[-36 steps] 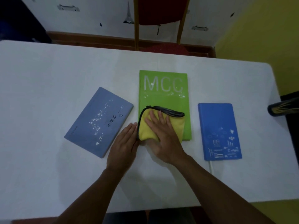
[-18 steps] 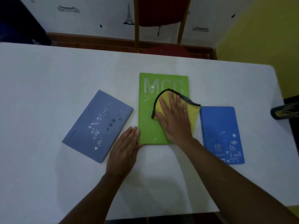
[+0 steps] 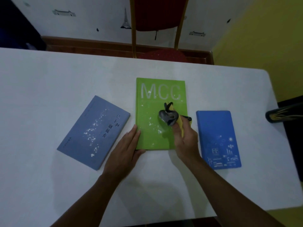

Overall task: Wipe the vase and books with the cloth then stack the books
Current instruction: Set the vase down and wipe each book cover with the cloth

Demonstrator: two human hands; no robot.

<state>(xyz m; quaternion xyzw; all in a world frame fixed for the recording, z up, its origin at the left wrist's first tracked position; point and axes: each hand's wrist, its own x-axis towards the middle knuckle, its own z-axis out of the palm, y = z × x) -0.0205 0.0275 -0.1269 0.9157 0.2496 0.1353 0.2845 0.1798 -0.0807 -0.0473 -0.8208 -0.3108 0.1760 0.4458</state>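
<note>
Three books lie side by side on the white table [image 3: 49, 82]. The green book [image 3: 152, 128], marked MCC, is in the middle with white specks on its cover. My right hand [image 3: 185, 141] holds the yellow and grey cloth [image 3: 170, 117] bunched up, lifted over the green book's right half. My left hand [image 3: 126, 153] lies flat, fingers against the green book's lower left corner. A grey-blue book [image 3: 93, 133] with white specks lies tilted at the left. A bright blue book [image 3: 218, 138] lies at the right. The dark vase [image 3: 283, 113] lies on its side at the right edge, mostly cut off.
A red chair [image 3: 157, 13] with a gold frame stands behind the table's far edge. A yellow wall is at the right, a white wall with small decals behind.
My right hand wiped the cloth from the green book's lower part up and to the right, then gathered it into a bunch and lifted it. My left hand stayed at the book's corner.
</note>
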